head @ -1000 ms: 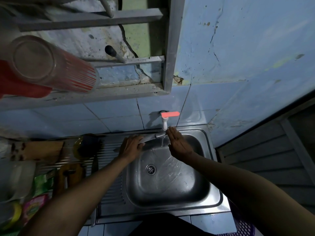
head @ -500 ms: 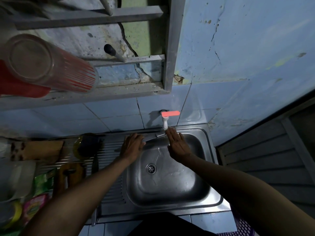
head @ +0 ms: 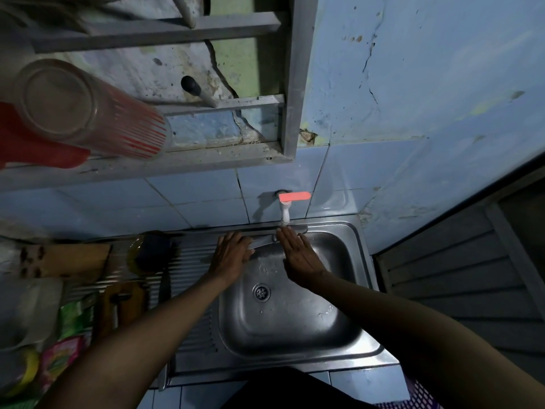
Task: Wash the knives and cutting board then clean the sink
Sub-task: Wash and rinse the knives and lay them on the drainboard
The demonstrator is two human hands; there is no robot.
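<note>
While the left hand (head: 231,255) grips its handle, the knife (head: 262,241) lies crosswise, tip toward the flat-fingered right hand (head: 298,255).

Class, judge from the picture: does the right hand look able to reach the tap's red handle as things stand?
Probably yes. The right hand lies flat just under the tap spout, holding nothing, and the red handle sits directly above with nothing between them.

1. Your sink (head: 298,326) is brushed steel, wet and shiny, with a ribbed drainboard (head: 191,261).
2. The knife (head: 262,242) blade looks like bare metal (dull gleam).
3. The tap (head: 285,211) is smooth white plastic with an orange lever.
4. Your wall tiles (head: 191,199) are glossy; the paint (head: 413,84) above is cracked and matt.
5. The glass (head: 88,110) is clear and red-striped.
</note>
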